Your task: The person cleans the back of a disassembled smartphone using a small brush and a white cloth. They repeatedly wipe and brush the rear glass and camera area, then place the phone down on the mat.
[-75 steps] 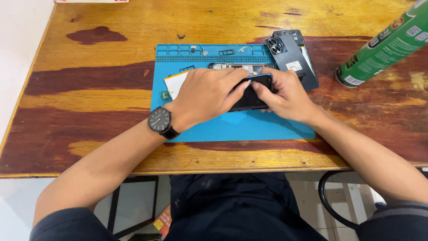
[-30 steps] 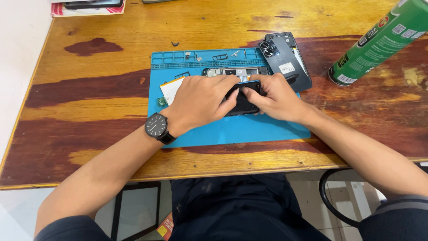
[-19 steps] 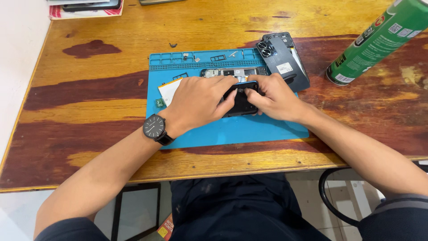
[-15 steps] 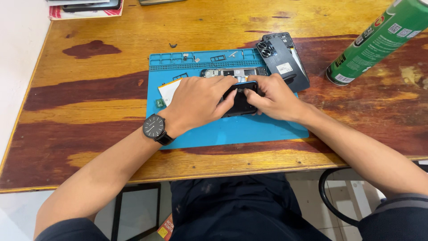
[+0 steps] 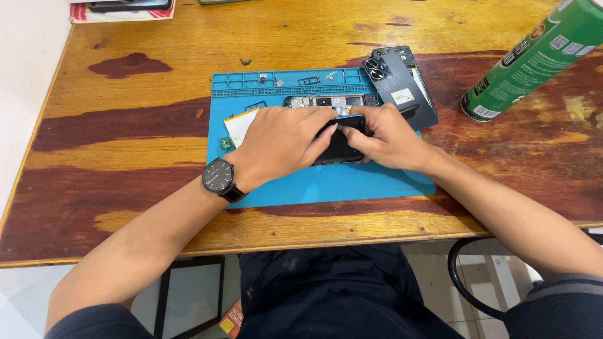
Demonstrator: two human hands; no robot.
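Observation:
A black phone (image 5: 342, 143) lies on a blue repair mat (image 5: 352, 182) on a wooden table. My left hand (image 5: 279, 141), with a black wristwatch (image 5: 220, 178) on its wrist, presses on the phone's left part. My right hand (image 5: 383, 135) grips the phone's right end, fingertips at its top edge. Both hands cover much of the phone. A white flat part (image 5: 240, 125) sticks out from under my left hand.
A dark phone back cover (image 5: 402, 81) lies at the mat's upper right corner. An opened phone frame (image 5: 326, 101) lies just beyond my hands. A green spray can (image 5: 534, 59) lies at the right. Small parts sit in the mat's top trays (image 5: 276, 79). A small green chip (image 5: 226, 142) lies at the mat's left edge.
The view has shifted slightly. My hands stay on the phone; the fingers have adjusted a little at its top edge.

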